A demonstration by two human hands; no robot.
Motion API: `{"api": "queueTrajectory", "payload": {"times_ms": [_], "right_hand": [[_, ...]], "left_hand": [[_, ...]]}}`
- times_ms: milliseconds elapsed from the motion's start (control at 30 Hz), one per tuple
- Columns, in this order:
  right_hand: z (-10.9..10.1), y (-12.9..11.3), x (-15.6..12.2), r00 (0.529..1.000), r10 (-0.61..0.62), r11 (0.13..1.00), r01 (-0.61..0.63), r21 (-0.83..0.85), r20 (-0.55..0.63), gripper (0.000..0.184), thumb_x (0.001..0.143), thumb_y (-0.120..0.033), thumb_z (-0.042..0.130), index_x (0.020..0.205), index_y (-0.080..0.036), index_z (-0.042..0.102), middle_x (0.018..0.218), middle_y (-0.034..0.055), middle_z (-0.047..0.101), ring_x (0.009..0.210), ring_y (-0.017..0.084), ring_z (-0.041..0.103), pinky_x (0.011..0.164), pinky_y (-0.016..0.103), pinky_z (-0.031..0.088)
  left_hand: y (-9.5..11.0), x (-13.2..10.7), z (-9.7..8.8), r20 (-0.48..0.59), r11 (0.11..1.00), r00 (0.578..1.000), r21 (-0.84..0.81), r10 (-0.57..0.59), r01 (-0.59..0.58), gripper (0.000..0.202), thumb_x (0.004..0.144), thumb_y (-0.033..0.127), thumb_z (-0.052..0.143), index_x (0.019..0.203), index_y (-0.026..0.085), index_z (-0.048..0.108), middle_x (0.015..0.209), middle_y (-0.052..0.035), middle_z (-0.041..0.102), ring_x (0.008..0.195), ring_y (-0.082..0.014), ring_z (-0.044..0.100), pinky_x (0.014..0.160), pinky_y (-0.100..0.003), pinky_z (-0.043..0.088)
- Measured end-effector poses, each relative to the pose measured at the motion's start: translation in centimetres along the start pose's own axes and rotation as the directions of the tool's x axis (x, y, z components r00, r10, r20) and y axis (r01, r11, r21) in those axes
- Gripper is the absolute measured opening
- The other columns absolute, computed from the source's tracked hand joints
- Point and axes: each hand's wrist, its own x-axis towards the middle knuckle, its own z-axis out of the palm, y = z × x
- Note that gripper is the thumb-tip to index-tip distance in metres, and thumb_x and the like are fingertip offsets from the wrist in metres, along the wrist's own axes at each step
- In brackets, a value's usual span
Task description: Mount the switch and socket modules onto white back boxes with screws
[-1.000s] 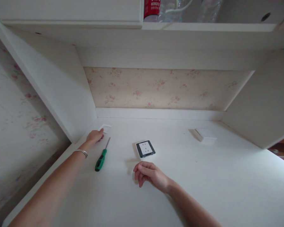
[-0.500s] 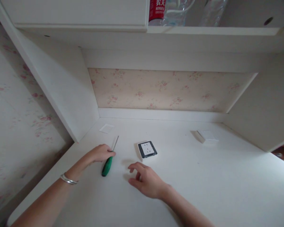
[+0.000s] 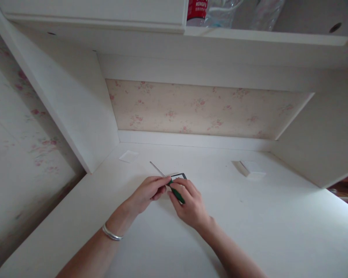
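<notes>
A screwdriver with a green handle is held between both hands above the desk, its thin metal shaft pointing up and to the left. My left hand pinches it where the handle meets the shaft. Around the handle, the fingers of my right hand are closed. Just behind the hands lies a wall socket with a white face and dark frame; most of it is hidden by my fingers and the handle.
A flat white square frame lies at the back left of the white desk. Farther right rests a white box-like piece. Overhead, a shelf holds plastic bottles.
My left hand has carried the screwdriver rightward, and its tip has swung to the left. My right hand, open before, has moved slightly right and up and closed on the handle.
</notes>
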Motion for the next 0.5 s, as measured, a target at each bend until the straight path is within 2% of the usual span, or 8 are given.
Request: {"api": "queueTrajectory", "payload": {"times_ms": [67,100,133,200,267,333,400,500], "right_hand": [[-0.4,0.4,0.0,0.977,0.142,0.988,-0.13,0.083,-0.157,0.019,0.081,-0.02,0.059,0.099,-0.026,0.061,0.099,0.0069,0.062,0.094,0.02,0.058,0.083,0.037,0.049],[-0.6,0.7,0.1,0.946,0.229,0.971,-0.206,0.122,-0.23,0.014,0.08,-0.022,0.061,0.094,-0.025,0.061,0.096,0.0058,0.062,0.091,0.019,0.059,0.082,0.036,0.049],[-1.0,1.0,0.3,0.899,0.32,0.945,-0.282,0.164,-0.299,0.013,0.078,-0.024,0.064,0.091,-0.024,0.061,0.094,0.0049,0.063,0.088,0.019,0.06,0.081,0.035,0.049],[-1.8,2.0,0.7,0.773,0.483,0.874,-0.397,0.28,-0.412,0.021,0.075,-0.028,0.068,0.093,-0.024,0.059,0.092,0.0036,0.064,0.085,0.018,0.061,0.08,0.036,0.049],[-2.9,3.1,1.0,0.653,0.578,0.81,-0.385,0.443,-0.489,0.033,0.071,-0.029,0.071,0.098,-0.023,0.054,0.093,0.0032,0.065,0.088,0.018,0.061,0.082,0.038,0.048],[-3.9,4.4,1.0,0.567,0.622,0.767,-0.304,0.565,-0.54,0.04,0.068,-0.028,0.074,0.099,-0.023,0.049,0.098,0.0043,0.065,0.093,0.019,0.062,0.084,0.039,0.048],[-4.7,5.4,0.9,0.509,0.634,0.761,-0.279,0.585,-0.582,0.043,0.066,-0.028,0.075,0.097,-0.023,0.047,0.105,0.0059,0.064,0.091,0.018,0.063,0.084,0.04,0.048],[-5.4,6.2,0.7,0.46,0.599,0.799,-0.297,0.522,-0.656,0.045,0.063,-0.028,0.078,0.095,-0.022,0.046,0.11,0.0071,0.062,0.092,0.017,0.062,0.085,0.039,0.047]], "left_hand": [[-0.3,0.2,1.0,0.016,0.998,0.999,-0.053,0.029,-0.028,0.04,0.077,0.053,0.058,0.071,0.014,0.057,0.057,0.0049,0.042,0.045,-0.0051,0.03,0.042,-0.021,0.017],[-0.6,0.3,1.4,0.021,0.998,0.999,-0.055,0.044,-0.042,0.04,0.078,0.054,0.057,0.074,0.014,0.058,0.058,0.0047,0.043,0.045,-0.0052,0.031,0.043,-0.021,0.019],[-1.0,0.4,1.7,0.018,0.998,0.998,-0.032,0.06,-0.059,0.04,0.078,0.054,0.056,0.077,0.014,0.06,0.059,0.0043,0.045,0.046,-0.0056,0.033,0.043,-0.021,0.021],[-2.1,0.8,2.1,-0.039,0.99,0.994,0.093,0.106,-0.102,0.04,0.076,0.054,0.059,0.085,0.015,0.062,0.065,0.0019,0.052,0.051,-0.0077,0.041,0.046,-0.021,0.028],[-3.4,1.3,1.9,-0.152,0.946,0.967,0.286,0.205,-0.156,0.043,0.07,0.052,0.066,0.093,0.016,0.063,0.078,-0.0024,0.059,0.064,-0.0126,0.052,0.055,-0.023,0.038],[-4.9,1.8,1.4,-0.211,0.856,0.921,0.479,0.327,-0.195,0.055,0.063,0.049,0.073,0.107,0.019,0.06,0.1,-0.0071,0.059,0.085,-0.0195,0.056,0.069,-0.028,0.045],[-6.1,2.4,0.9,-0.189,0.758,0.893,0.616,0.408,-0.215,0.078,0.056,0.046,0.078,0.124,0.021,0.05,0.124,-0.0111,0.049,0.112,-0.0275,0.048,0.088,-0.036,0.042],[-7.3,3.1,0.5,-0.127,0.679,0.914,0.71,0.385,-0.188,0.098,0.055,0.047,0.079,0.137,0.018,0.035,0.141,-0.0141,0.035,0.131,-0.0319,0.029,0.107,-0.043,0.026]]}}
